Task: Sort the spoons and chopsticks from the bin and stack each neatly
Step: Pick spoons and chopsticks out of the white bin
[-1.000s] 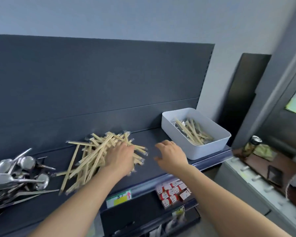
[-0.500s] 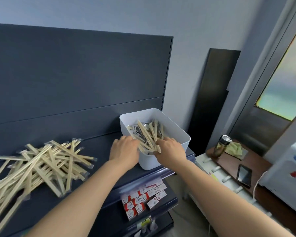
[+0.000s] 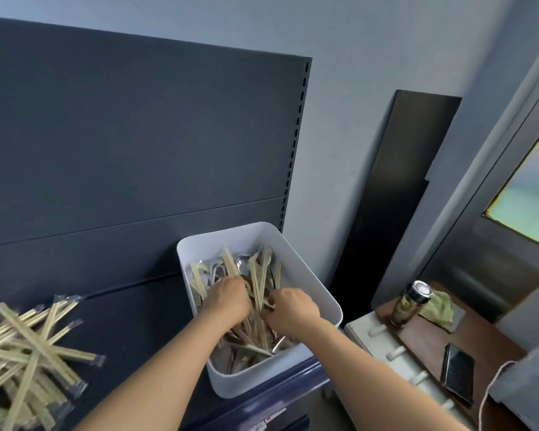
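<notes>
Bin (image 3: 231,384), white and rectangular, stands at the lower centre of the frame, on the right end of the dark shelf (image 3: 131,321); inside it chopsticks (image 3: 257,275) lie crossed over metal spoons (image 3: 241,264), all mixed together; both hands are inside the bin. The left hand (image 3: 227,298) is pushed knuckles-up into the mix near the left wall; its fingers are hidden under the sticks, so I cannot tell if it grips something. The right hand (image 3: 291,309) is just beside it, toward the right wall; its fingers are curled round a few chopsticks in the middle of the bin. At the lower left of the frame a pile of wrapped chopsticks (image 3: 28,353) lies loose on the same shelf, well apart from the bin; at the lower right a bottle (image 3: 409,303), a green cloth (image 3: 439,309) and a phone (image 3: 458,373) rest on a brown table (image 3: 423,340).
</notes>
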Demonstrator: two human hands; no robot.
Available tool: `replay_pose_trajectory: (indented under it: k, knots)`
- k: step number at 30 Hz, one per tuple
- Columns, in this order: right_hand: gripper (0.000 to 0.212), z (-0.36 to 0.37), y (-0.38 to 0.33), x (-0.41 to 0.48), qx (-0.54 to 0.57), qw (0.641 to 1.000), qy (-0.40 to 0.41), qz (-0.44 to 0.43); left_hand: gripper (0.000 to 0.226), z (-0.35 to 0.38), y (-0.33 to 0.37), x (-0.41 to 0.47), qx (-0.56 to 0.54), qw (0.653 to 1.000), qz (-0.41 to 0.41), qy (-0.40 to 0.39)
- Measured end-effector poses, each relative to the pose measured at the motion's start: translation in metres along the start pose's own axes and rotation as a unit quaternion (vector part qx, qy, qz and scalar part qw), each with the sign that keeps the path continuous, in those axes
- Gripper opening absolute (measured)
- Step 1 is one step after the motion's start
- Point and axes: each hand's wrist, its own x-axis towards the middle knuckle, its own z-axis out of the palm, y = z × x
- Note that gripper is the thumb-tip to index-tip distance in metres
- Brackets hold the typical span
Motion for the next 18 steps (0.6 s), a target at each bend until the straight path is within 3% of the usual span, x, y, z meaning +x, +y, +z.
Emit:
replay_pose_trajectory:
  k: [4, 9, 14, 18]
  knots:
    - [0.019, 0.01, -0.003, 0.028, 0.031, 0.999, -0.019, 0.007, 0.038, 0.014, 0.001, 0.025, -0.06, 0.995, -0.07, 0.027]
    - [0.008, 0.013, -0.008, 0.044, 0.076, 0.996, -0.025, 0.039, 0.03, 0.021, 0.008, 0.035, -0.062, 0.987, -0.14, 0.043]
    - [0.022, 0.013, -0.007, 0.053, 0.115, 0.991, -0.036, 0.061, 0.038, 0.016, 0.019, 0.037, -0.142, 0.963, -0.227, 0.015]
    - [0.024, 0.009, 0.0, 0.056, 0.17, 0.981, -0.054, 0.07, 0.014, 0.01, 0.015, 0.031, -0.23, 0.946, -0.229, 0.014]
